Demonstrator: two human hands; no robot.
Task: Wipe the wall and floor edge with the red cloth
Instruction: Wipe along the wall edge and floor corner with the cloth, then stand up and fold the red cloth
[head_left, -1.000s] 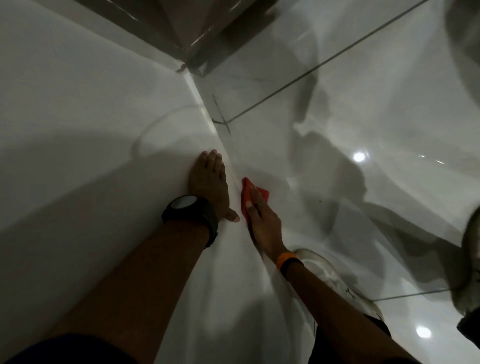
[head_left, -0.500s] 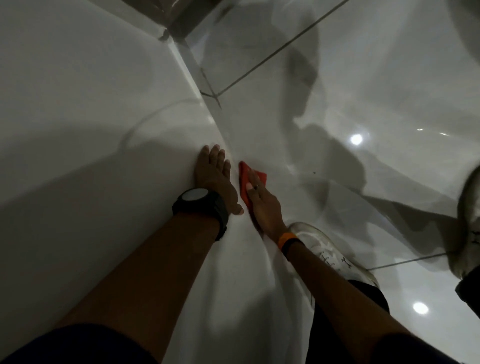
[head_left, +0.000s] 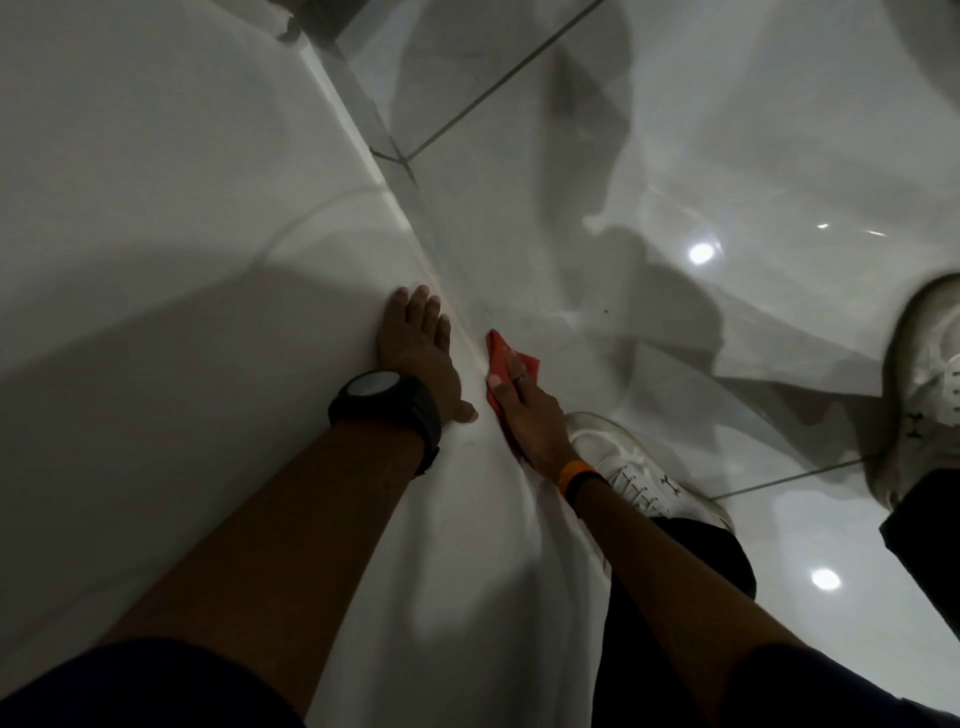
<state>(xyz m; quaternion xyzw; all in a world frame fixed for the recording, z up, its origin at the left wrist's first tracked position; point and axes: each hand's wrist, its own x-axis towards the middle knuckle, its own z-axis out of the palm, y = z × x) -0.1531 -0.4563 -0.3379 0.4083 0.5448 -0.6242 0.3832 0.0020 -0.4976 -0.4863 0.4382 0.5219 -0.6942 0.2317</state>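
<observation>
The red cloth lies pressed against the seam where the white wall meets the glossy tiled floor. My right hand, with a ring and an orange wristband, lies flat on the cloth and covers most of it. My left hand, with a black watch on the wrist, rests palm-down on the wall just left of the seam, fingers together, holding nothing. The two hands are a short gap apart.
Two white sneakers stand on the floor: one right behind my right wrist, another at the right edge. Dark grout lines cross the tiles. A dark doorway or corner sits at the top.
Both hands sit a little farther along the seam relative to the shoes, the right one sliding the cloth along the edge. The view has tilted, bringing more of the right sneaker in.
</observation>
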